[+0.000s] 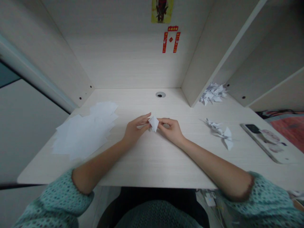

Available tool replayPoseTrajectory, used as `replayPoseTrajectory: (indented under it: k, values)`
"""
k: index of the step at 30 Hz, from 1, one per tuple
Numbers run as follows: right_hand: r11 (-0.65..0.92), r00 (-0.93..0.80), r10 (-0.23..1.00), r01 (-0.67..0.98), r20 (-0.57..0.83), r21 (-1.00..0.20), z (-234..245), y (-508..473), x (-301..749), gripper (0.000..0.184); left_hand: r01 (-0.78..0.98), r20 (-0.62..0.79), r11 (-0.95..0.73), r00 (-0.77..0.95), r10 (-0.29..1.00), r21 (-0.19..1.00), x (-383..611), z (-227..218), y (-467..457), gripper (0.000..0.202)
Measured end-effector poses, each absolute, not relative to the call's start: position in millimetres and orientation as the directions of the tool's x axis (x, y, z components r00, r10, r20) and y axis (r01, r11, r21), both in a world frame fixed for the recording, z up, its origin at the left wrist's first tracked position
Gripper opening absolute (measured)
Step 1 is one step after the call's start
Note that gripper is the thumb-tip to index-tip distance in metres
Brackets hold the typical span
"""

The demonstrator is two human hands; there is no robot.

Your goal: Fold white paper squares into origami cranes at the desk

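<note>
Between my two hands, just above the middle of the desk, is a small piece of folded white paper (154, 123) with a diamond-like outline. My left hand (137, 127) pinches its left side, the index finger reaching up past the paper. On the other side, the thumb and fingers of my right hand (171, 129) grip its right edge. The fingertips partly cover the paper, so its finer folds cannot be made out. Left of my hands lies a spread of flat white paper sheets (83, 133). A few folded paper pieces (220, 131) rest to the right.
A heap of folded white paper (213, 93) sits behind the upright divider (201, 57). At the right lies a phone (268, 143) beside red fabric (288, 126). A round cable hole (161, 94) is near the back panel, which bears red paper strips (164, 42).
</note>
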State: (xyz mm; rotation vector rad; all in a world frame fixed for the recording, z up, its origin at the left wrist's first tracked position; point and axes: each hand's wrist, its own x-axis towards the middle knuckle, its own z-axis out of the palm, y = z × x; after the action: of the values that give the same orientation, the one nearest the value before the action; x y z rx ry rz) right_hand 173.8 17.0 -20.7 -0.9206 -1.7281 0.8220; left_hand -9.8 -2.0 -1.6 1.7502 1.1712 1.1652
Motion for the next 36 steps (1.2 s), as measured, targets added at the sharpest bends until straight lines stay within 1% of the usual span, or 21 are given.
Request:
replayPoseTrajectory:
  k: [1, 3, 5, 6, 7, 9, 11, 13, 15, 18, 20, 22, 26, 29, 33, 36]
  values:
    - [0.491, -0.239, 0.864, 0.205, 0.444, -0.847, -20.7, 16.8, 173.6, 0.023, 0.244, 0.251, -0.294, 0.194, 0.948, 0.924, -9.4, -3.0, -1.4, 0.048]
    - [0.5, -0.243, 0.858, 0.192, 0.452, -0.845, -19.6, 15.5, 173.1, 0.036, 0.164, 0.211, -0.248, 0.213, 0.954, 0.955, -9.2, -5.4, 0.1, 0.042]
    - [0.516, -0.251, 0.845, 0.155, 0.472, -0.842, -16.7, 13.0, 172.3, 0.052, 0.083, 0.195, -0.218, 0.224, 0.955, 0.973, -9.9, -7.2, 1.8, 0.04]
    - [0.53, -0.258, 0.835, 0.134, 0.487, -0.837, -14.6, 11.7, 172.0, 0.055, 0.044, 0.189, -0.204, 0.222, 0.956, 0.978, -10.5, -8.0, 2.6, 0.041]
    - [0.548, -0.258, 0.822, 0.12, 0.507, -0.828, -12.3, 10.4, 171.7, 0.053, 0.013, 0.183, -0.19, 0.221, 0.958, 0.982, -11.2, -8.7, 3.4, 0.042]
    - [0.594, -0.272, 0.792, 0.13, 0.547, -0.794, -8.0, 8.7, 171.5, 0.039, -0.02, 0.167, -0.167, 0.222, 0.961, 0.986, -12.2, -9.4, 4.1, 0.047]
    - [0.625, -0.305, 0.766, 0.146, 0.566, -0.767, -5.5, 8.7, 171.9, 0.027, -0.015, 0.152, -0.152, 0.224, 0.963, 0.988, -12.6, -8.9, 3.6, 0.051]
    - [0.619, -0.326, 0.766, 0.145, 0.554, -0.772, -6.1, 10.5, 172.5, 0.023, 0.005, 0.153, -0.158, 0.216, 0.964, 0.987, -12.1, -7.3, 2.1, 0.052]
    - [0.579, -0.322, 0.793, 0.13, 0.518, -0.805, -9.5, 13.5, 172.8, 0.021, 0.025, 0.169, -0.177, 0.193, 0.966, 0.984, -10.9, -5.4, 0.6, 0.05]
    - [0.495, -0.298, 0.84, 0.084, 0.452, -0.865, -16.0, 17.9, 172.5, 0.02, 0.044, 0.2, -0.209, 0.162, 0.966, 0.977, -9.4, -3.6, -0.4, 0.04]
    - [0.437, -0.288, 0.866, 0.039, 0.408, -0.899, -18.7, 20.0, 171.9, 0.02, 0.049, 0.214, -0.224, 0.162, 0.963, 0.973, -9.1, -3.9, 0.2, 0.035]
    - [0.383, -0.284, 0.885, -0.003, 0.368, -0.924, -19.5, 21.3, 171.7, 0.021, 0.044, 0.219, -0.23, 0.166, 0.961, 0.972, -9.6, -5.3, 1.6, 0.033]
    - [0.296, -0.278, 0.909, -0.092, 0.31, -0.951, -19.6, 24.7, 173.1, 0.019, 0.01, 0.202, -0.208, 0.195, 0.96, 0.978, -12.4, -9.1, 5.7, 0.036]
    - [0.191, -0.299, 0.925, -0.168, 0.234, -0.967, -20.6, 28.3, 175.4, 0.021, 0.027, 0.185, -0.195, 0.209, 0.96, 0.98, -14.8, -9.5, 8.2, 0.035]
    - [0.111, -0.347, 0.922, -0.185, 0.171, -0.976, -20.7, 31.6, 177.5, 0.024, 0.065, 0.168, -0.183, 0.194, 0.966, 0.981, -16.3, -7.0, 8.8, 0.03]
    - [0.078, -0.348, 0.926, -0.194, 0.143, -0.978, -19.9, 32.2, 177.7, 0.025, 0.064, 0.154, -0.169, 0.195, 0.969, 0.984, -15.9, -6.1, 8.3, 0.031]
